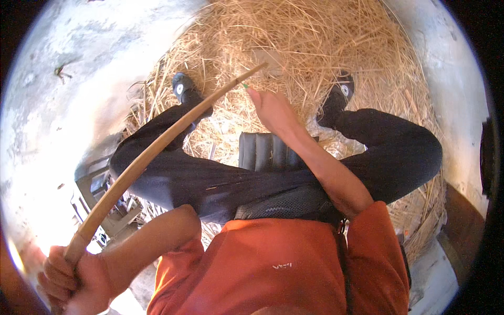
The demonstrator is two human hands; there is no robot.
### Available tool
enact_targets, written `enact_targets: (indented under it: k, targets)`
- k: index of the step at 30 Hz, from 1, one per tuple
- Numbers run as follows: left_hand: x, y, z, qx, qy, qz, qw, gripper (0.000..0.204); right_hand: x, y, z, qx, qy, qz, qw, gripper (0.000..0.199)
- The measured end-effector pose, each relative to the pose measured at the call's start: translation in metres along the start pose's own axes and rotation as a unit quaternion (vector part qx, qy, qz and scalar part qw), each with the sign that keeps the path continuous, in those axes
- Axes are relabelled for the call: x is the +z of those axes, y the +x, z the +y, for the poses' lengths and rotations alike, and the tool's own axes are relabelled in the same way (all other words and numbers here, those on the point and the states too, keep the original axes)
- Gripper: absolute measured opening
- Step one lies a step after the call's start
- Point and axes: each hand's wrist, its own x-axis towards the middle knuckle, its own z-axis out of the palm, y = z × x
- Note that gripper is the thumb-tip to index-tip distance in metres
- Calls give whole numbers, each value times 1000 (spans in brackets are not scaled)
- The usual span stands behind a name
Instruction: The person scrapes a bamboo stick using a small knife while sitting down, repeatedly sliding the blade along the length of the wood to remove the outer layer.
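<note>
The wooden stick is the workpiece. Its long axis runs diagonally, from the person's near left, across the view of the left leg, to a far tip just left of the midline, above the straw. The stick appears bowed; lens curvature prevents confirmation of its true shape.

Left hand: fingers are wrapped around the thick near portion in a closed fist. A short length of the stick projects below the fist. This hand is well apart from the far tip.

Right hand: positioned beside the thin far portion, on the right side of the stick, and much the nearer hand to the far tip. The thumb points along the forearm line toward the stick, with a small green item at its end. The fingers are partly hidden; whether they close on anything, or touch the stick, cannot be told.

Governing relation: the two hands stand at opposite ends of the long axis, left at the near end, right short of the far tip. The span between them is unsupported by either hand. The black ribbed pad lies between the legs, to the right of this span.
</note>
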Motion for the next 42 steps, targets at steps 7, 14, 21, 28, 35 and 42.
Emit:
enact_targets:
  k: [7, 14, 21, 28, 35, 42]
  targets:
    - [12, -18, 17, -88, -105, -70, 988, 60, 20, 20, 35, 8, -31, 36, 999, 60]
    - [13, -26, 12, -85, -98, -14, 991, 54, 35, 30, 43, -19, -62, 127, 990, 55]
    - [21, -22, 17, -158, -420, -187, 874, 53, 49, 31, 92, -22, -75, 123, 989, 51]
    - [23, -18, 19, -185, -444, -176, 859, 54, 50, 53, 131, 109, -36, 103, 988, 68]
    - [18, -16, 4, -197, -499, -236, 811, 55, -2, 18, 51, -33, 93, 141, 985, 60]
    - [3, -22, 15, -197, -433, -219, 852, 61, 3, -46, -32, -141, 121, 87, 979, 52]
